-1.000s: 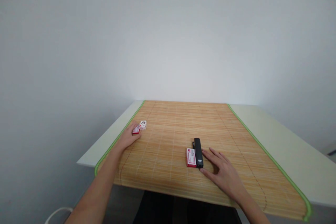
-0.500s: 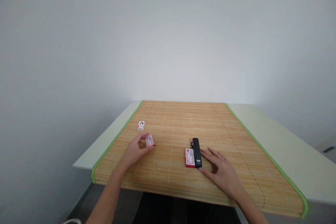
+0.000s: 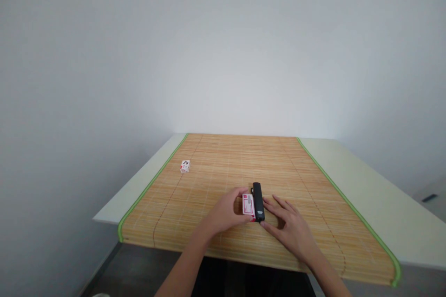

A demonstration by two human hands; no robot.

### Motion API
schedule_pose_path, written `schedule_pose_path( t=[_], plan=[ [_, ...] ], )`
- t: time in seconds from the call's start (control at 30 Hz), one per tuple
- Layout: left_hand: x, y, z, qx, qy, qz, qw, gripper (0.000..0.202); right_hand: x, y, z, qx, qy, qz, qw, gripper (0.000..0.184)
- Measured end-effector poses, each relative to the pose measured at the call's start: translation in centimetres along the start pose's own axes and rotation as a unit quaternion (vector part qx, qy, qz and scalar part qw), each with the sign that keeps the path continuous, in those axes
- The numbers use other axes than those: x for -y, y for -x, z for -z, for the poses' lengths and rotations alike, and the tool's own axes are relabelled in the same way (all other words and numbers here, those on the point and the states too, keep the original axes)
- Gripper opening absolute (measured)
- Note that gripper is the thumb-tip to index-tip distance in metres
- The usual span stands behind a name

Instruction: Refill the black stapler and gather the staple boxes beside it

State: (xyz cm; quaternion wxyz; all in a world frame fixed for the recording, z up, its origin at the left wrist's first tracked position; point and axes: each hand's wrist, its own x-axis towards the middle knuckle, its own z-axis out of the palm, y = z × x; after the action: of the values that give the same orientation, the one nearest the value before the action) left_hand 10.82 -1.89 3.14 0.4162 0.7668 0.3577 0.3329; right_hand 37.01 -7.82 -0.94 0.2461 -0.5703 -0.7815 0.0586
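My left hand (image 3: pixel 228 209) has its thumb and fingers closed around the near and far ends of a small white-and-red box (image 3: pixel 248 205). This box is against the left side of a black stapler (image 3: pixel 258 202), where another white-and-red box lay. That lower box is almost fully hidden, so I cannot tell how the two touch. My right hand (image 3: pixel 288 225) lies with spread fingers at the stapler's right side. Its thumb is at the near end and its fingertips touch or nearly touch the long edge.
A small white box (image 3: pixel 185 166) with dark and red print stands farther off on the left. Under everything is a bamboo mat (image 3: pixel 223 158) with green edging, laid over a white table (image 3: pixel 348 171). A pale wall (image 3: pixel 240 55) rises behind the table.
My left hand has moved right with its small box, from the mat's left part to the other box beside the stapler. My right hand has stayed by the stapler.
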Motion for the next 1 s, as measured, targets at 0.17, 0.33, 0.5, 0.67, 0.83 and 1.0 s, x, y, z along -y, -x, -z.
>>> schedule_pose_path(
  t=[0.17,0.33,0.5,0.67,0.83,1.0],
  plan=[
    [0.7,0.3,-0.6,-0.004,0.025,0.011,1.000,0.084,0.0,-0.1,0.0,0.008,0.001,0.002,1.000,0.057],
    [1.1,0.2,-0.9,-0.009,0.020,0.006,1.000,0.086,0.0,0.0,0.0,0.008,0.001,0.001,1.000,0.056],
    [1.5,0.1,-1.3,-0.011,0.015,-0.002,1.000,0.085,0.0,0.0,0.1,0.028,0.001,0.002,1.000,0.052],
    [2.1,0.3,-1.1,-0.014,-0.020,-0.002,1.000,0.099,0.1,-0.1,0.3,0.034,-0.005,0.004,0.999,0.050],
    [2.2,1.0,0.3,-0.026,-0.154,-0.005,0.988,0.102,0.0,-0.1,0.1,0.030,-0.011,0.004,0.999,0.050],
    [2.0,1.1,0.7,0.005,-0.165,-0.001,0.986,0.076,-0.1,0.0,0.1,0.029,-0.022,0.000,0.999,0.046]
  ],
)
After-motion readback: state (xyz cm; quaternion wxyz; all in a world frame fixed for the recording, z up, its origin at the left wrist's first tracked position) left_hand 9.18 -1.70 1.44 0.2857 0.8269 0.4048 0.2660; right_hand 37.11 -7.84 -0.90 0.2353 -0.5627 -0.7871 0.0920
